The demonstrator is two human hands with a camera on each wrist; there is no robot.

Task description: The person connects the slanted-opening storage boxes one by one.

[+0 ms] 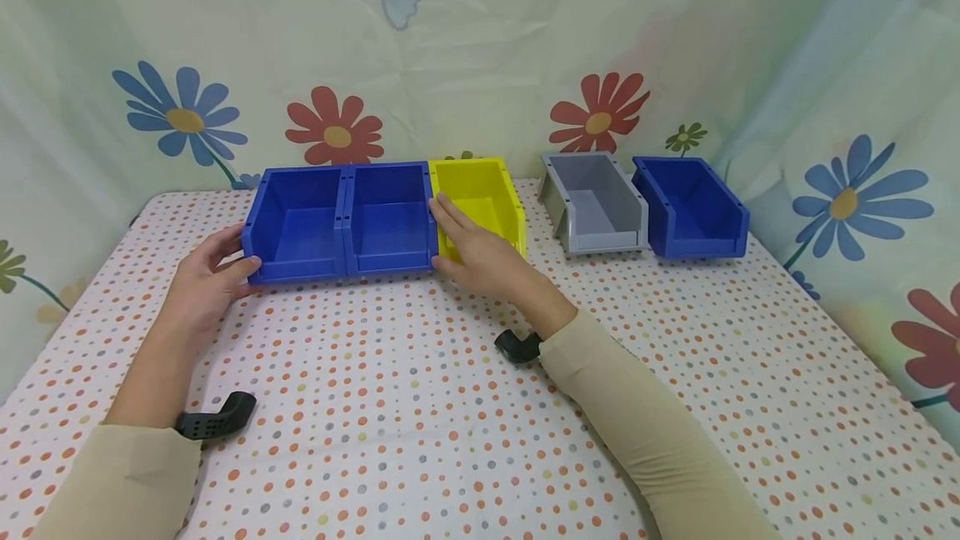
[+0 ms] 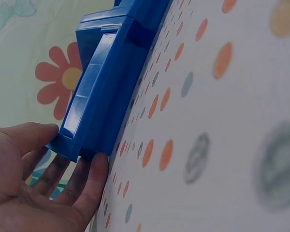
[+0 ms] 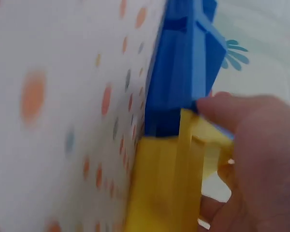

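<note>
1. My left hand (image 1: 202,282) holds the near outside corner of the left blue bin (image 1: 303,227). My thumb is on the front edge and my fingers bend around the side, so the hand is narrow there.
2. My right hand (image 1: 482,253) is flat and not gripping. Its fingers are straight and reach over the yellow bin (image 1: 472,173). My fingertips and thumb touch the right side of the middle blue bin (image 1: 390,219).
3. The two blue bins sit side by side and touch. They are on the dotted cloth (image 1: 360,407), between my hands. The yellow bin is right next to the middle one. I cannot tell if there is a tiny gap, because my hand hides part of it.
4. The gray bin (image 1: 607,242) is apart from the yellow one, over to the right. The far blue bin (image 1: 693,207) is just beside it.
5. I think this step is squeezing the two blue bins together and making their fronts line up.
6. I think the next move calls for a soft, even push from both sides. If one hand pushes too hard, the row could go crooked.
</note>
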